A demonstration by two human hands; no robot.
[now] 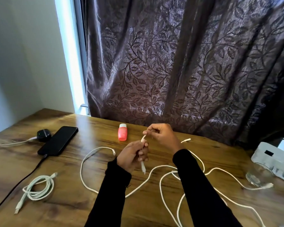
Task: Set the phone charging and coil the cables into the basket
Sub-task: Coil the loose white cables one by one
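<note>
Black phone (58, 140), white cable (161, 179)

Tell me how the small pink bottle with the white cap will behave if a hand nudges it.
The small pink bottle with the white cap stands upright on the wooden table, taller than it is wide, so a nudge near the top would probably tip it. It looks like light plastic, so it likely slides easily. Once down, its rounded body may roll.

We note the black cable (20, 181) from the phone (58, 141) leaving at the left edge, its far end unseen. Loose white cables (170, 202) run off the bottom edge and pass behind the sleeves (202, 194). The glass (259, 175) is blurred, and the white box (275, 161) is cut by the right edge, its markings unreadable. The cable (7, 144) at the dark earbud case (43, 135) exits left.
</note>
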